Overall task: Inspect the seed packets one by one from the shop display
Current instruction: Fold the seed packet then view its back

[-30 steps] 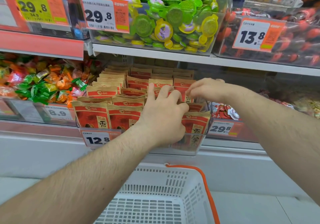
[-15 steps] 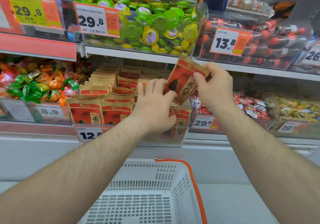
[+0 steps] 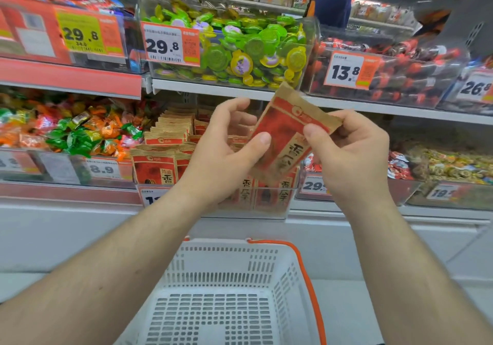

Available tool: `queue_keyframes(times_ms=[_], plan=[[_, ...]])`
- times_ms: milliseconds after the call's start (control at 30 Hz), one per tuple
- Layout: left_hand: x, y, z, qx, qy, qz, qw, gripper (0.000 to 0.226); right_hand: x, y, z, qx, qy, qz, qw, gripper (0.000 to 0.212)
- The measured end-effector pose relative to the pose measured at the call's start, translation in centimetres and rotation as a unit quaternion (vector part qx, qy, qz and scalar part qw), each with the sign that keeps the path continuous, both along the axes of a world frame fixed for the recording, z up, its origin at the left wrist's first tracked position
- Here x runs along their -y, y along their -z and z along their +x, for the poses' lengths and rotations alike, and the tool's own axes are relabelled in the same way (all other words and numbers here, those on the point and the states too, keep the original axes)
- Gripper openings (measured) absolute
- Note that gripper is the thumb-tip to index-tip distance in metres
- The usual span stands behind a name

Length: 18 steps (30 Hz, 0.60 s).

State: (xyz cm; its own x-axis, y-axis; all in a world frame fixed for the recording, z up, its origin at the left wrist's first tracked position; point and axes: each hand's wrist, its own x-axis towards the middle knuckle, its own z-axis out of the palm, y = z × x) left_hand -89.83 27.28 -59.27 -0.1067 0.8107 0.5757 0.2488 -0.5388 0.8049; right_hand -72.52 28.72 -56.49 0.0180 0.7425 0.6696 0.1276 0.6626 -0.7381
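Lifted clear of the display since a second ago, one seed packet (image 3: 289, 133) is now up in front of the shelves, tilted, held between both hands, where before both hands were down in the bin picking at the rows. Nearest the camera, white basket (image 3: 226, 291) with orange handle sits below the forearms, nothing visible inside it. Above that, left hand (image 3: 221, 155) has thumb pressed on the packet's lower left edge, other fingers spread loose behind it, half open. Right hand (image 3: 352, 155) pinches the packet's right side, thumb on the front face, fingers curled round the back, closed on it. Packet front faces the camera, red panel with brown paper border, print readable but blurred. Behind the hands, display bin (image 3: 269, 208) of matching packets (image 3: 154, 168) stands in upright rows, price tag partly hidden by left wrist. Beside it, wrapped sweets (image 3: 74, 133) on the left, more sweets on the right. Farther up, upper shelf holds a clear tub of green jelly cups (image 3: 240, 48) with a 29.8 tag. Judgement: first packet is out and being looked over, so inspection step is underway; many packets left in the bin, task early. Next likely needs a flip to check the back, then return it or drop it in the basket.
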Motion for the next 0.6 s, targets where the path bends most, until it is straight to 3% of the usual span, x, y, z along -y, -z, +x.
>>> queue_keyframes(times_ms=[100,200,367,600], plan=[[1.4,0.6,-1.0,-0.008,0.01,-0.001,1.0,0.033,0.9,0.5,-1.1,0.01,-0.07,-0.041,0.997,0.018],[2.5,2.2,-1.4,0.124,0.078,-0.101,0.984,0.015,1.4,2.7,-2.3,0.041,-0.102,-0.134,0.985,0.015],[3.1,5.8,-1.8,0.255,0.099,-0.198,0.941,0.019,1.3,6.0,-3.4,0.025,-0.104,-0.235,0.966,0.03],[3.2,7.4,-1.6,0.296,0.111,-0.222,0.922,0.027,1.2,7.3,-3.3,0.004,-0.111,-0.284,0.952,0.032]])
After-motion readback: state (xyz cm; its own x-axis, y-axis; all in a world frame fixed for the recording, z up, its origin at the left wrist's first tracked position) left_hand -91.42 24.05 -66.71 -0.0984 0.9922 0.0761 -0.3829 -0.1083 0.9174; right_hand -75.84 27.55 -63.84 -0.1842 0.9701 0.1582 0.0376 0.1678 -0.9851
